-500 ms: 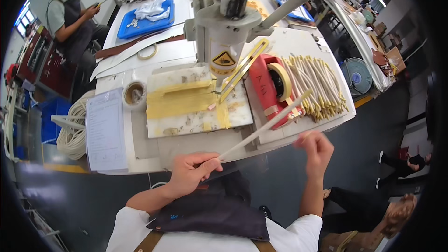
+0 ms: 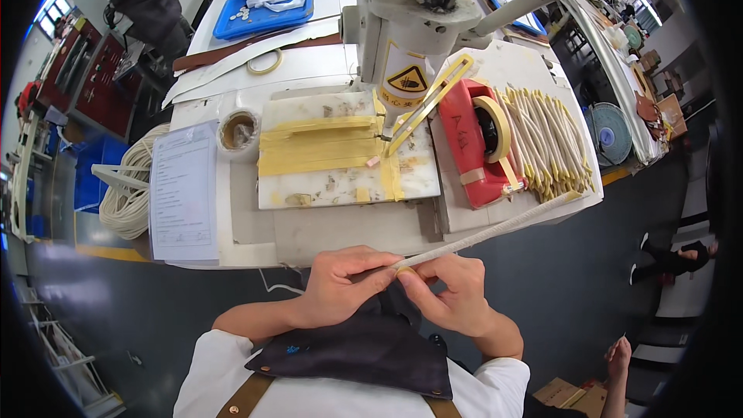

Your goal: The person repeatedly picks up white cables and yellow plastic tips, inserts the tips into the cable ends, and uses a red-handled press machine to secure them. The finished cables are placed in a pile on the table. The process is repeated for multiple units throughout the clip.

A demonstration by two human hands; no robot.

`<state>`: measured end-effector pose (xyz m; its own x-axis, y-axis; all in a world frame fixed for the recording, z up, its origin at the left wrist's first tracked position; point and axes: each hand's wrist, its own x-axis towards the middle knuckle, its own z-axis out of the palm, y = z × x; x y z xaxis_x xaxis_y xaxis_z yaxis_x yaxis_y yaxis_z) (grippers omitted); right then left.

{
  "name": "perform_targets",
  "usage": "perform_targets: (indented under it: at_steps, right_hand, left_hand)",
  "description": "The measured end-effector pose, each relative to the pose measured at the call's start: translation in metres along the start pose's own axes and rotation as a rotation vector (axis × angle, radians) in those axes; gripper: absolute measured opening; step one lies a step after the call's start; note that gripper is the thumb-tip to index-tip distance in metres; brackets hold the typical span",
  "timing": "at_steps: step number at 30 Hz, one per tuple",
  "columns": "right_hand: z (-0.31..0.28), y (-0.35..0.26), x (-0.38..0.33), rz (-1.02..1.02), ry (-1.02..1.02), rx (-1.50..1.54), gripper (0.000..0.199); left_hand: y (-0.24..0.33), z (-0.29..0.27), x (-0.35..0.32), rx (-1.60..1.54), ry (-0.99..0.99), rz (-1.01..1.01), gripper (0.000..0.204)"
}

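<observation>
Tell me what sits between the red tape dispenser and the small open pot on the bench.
In the head view, a whitish work board striped with yellow tape strips lies between the red tape dispenser and the small open pot. A press machine's base stands just behind it.

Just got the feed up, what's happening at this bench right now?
A person at the white table holds one end of a long pale cord between both hands: left hand and right hand pinch it together near the lap. The cord's far end reaches up over a pile of similar cords beside a red tape dispenser. Another person stands at the far left.
</observation>
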<state>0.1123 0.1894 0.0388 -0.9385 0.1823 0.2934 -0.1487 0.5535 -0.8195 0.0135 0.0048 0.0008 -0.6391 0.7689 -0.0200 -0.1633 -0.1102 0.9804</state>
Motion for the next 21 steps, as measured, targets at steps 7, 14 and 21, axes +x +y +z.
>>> perform_targets:
  at_steps: [7, 14, 21]
  right_hand:
    - [0.003, -0.003, 0.0, 0.009, 0.04, -0.026, 0.016]
    - [0.0, 0.001, 0.0, -0.018, 0.051, -0.061, 0.011]
    - [-0.003, 0.006, 0.0, -0.104, 0.053, -0.094, 0.015]
  left_hand:
    - [-0.001, 0.0, 0.001, 0.055, -0.002, 0.104, 0.023]
    - [0.002, 0.0, 0.0, 0.049, -0.009, 0.037, 0.024]
    - [0.003, 0.007, 0.0, -0.19, 0.006, 0.032, 0.016]
